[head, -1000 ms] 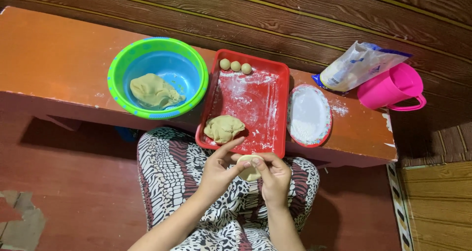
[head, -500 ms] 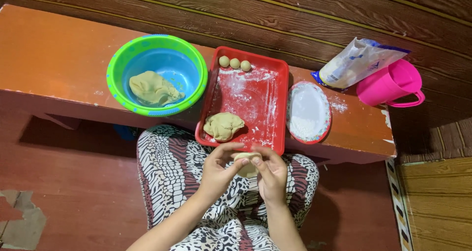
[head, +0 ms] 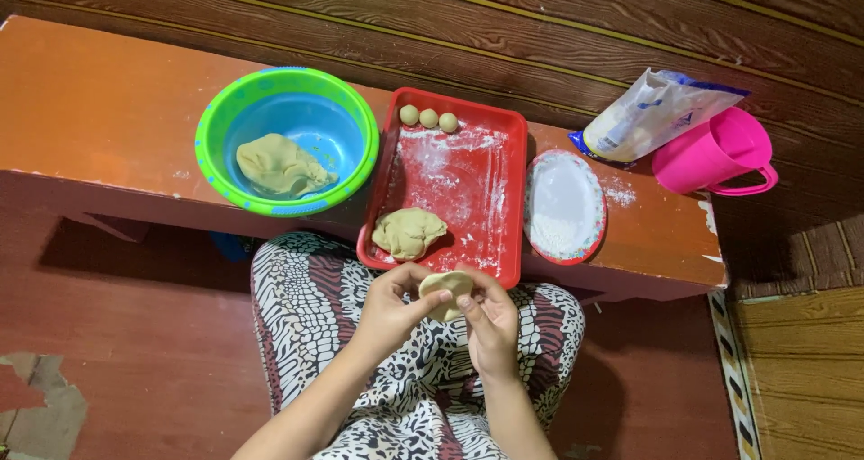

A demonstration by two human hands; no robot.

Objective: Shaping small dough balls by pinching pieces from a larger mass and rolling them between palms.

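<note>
Dough piece (head: 446, 287) pinched by both hands (head: 441, 311); bowl (head: 216, 127) holds dough lump (head: 281, 166).

1 head-worn view looks steeply down from above onto the orange bench (head: 108, 118), lap nearest, wall farthest.

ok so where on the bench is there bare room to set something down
The widest bare patch is the orange wooden bench left of the green-rimmed blue plastic bowl. Inside the red rectangular tray, the floured middle is free. The right end is crowded.
</note>
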